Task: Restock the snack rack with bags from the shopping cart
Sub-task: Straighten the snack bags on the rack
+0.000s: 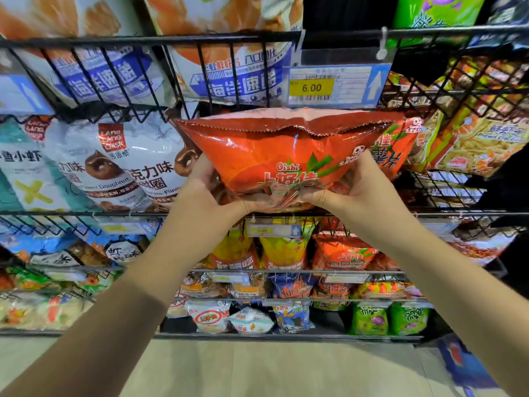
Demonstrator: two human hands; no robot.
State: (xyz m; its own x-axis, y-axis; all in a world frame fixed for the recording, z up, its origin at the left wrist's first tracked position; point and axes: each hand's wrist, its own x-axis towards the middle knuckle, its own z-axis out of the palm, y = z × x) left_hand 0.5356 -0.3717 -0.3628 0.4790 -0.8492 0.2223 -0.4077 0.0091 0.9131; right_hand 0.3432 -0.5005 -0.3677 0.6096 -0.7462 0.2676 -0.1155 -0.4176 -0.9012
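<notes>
An orange-red Oishi snack bag (274, 150) is held upright in front of the middle tier of the black wire snack rack (143, 38). My left hand (211, 190) grips its lower left corner and my right hand (355, 184) grips its lower right corner. The bag's crimped top edge sits just under the yellow 6.00 price tag (312, 87). Another bag of the same orange kind (398, 150) shows behind it on the right. The shopping cart is out of view.
White doughnut snack bags (114, 167) fill the tier to the left, prawn cracker bags (481, 141) the right. Blue-and-white bags (229, 75) hang on the tier above. Lower shelves hold yellow, orange and green bags (372, 318). Beige floor (257, 368) lies below.
</notes>
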